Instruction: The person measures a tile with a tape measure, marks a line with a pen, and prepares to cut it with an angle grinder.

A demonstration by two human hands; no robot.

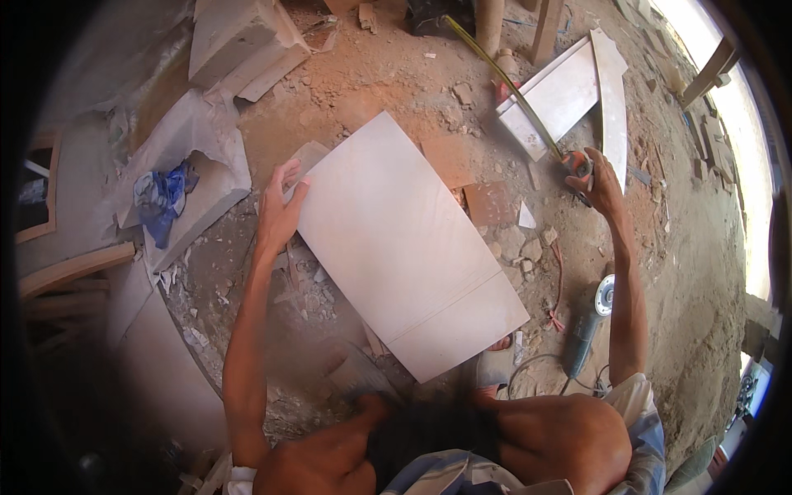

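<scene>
Now your left hand [279, 213] lies flat and released, fingers spread, on the upper left edge of the large pale tile [404, 243], pressing on it without gripping. Your right hand [601, 186] reaches out past the tile's right side and is clenched around the orange case of a tape measure [577, 162]; its yellow blade [499, 78] runs up and away from the case, well beyond the tile's far corner.

The tile itself lies flat on the dusty floor [396, 91] in front of your knees, turned at a slant, with a thin straight line scored across it near its lower end. Just beside the tile's right edge sit two reddish brick pieces [487, 202] and a scatter of small stone chips [516, 247]. Further to the right of the tile, near your right forearm, an angle grinder [590, 326] rests on the floor, its disc pointing away from you and its cable [536, 367] looping back toward the tile's lower corner.

Beyond the tile's far right corner lies a white cut slab [561, 95] with a narrow white strip [612, 99] beside it. To the left of the tile, a pale sack [210, 157] is draped over rubble with a blue cloth [165, 198] bunched on it. Above the tile's left side, near the top of the view, grey blocks [239, 37] are stacked.
</scene>
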